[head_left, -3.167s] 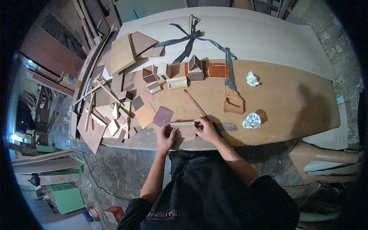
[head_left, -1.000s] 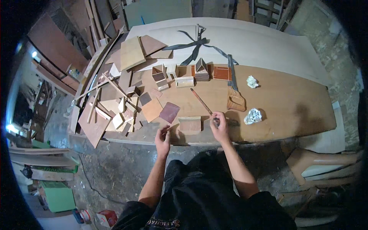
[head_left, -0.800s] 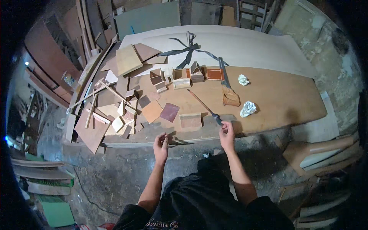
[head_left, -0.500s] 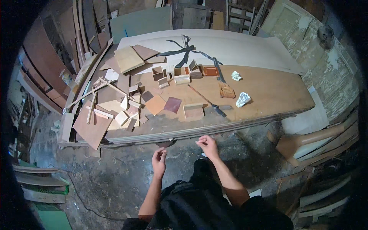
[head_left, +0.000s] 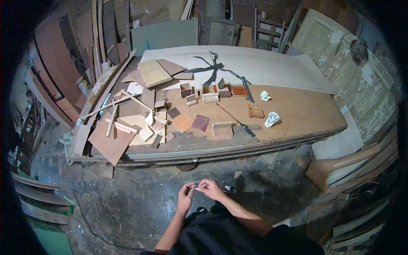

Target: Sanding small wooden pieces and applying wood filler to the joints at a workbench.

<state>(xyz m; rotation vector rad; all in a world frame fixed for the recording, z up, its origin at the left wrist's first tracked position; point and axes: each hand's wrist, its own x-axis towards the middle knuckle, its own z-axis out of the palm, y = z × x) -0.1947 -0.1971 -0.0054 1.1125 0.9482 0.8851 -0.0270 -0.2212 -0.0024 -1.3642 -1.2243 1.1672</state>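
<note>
My left hand and my right hand meet in front of my body, over the floor on the near side of the stacked boards. Fingers of both are pinched together, tips nearly touching. A tiny pale piece shows between them, too small to name. On the stack beyond lie a small L-shaped wooden piece, a dark-tipped brush, a maroon square and an orange-tan square. Several small open wooden boxes stand further back.
Wood strips and offcuts crowd the stack's left side. Crumpled white paper, a brown sponge-like block and black straps lie on it too. A peeling door leans at back right; a cable crosses the floor.
Both hands have come closer to my body and to each other, and their fingertips now meet around the tiny pale piece. The view has shifted, so the stack sits slightly lower.
</note>
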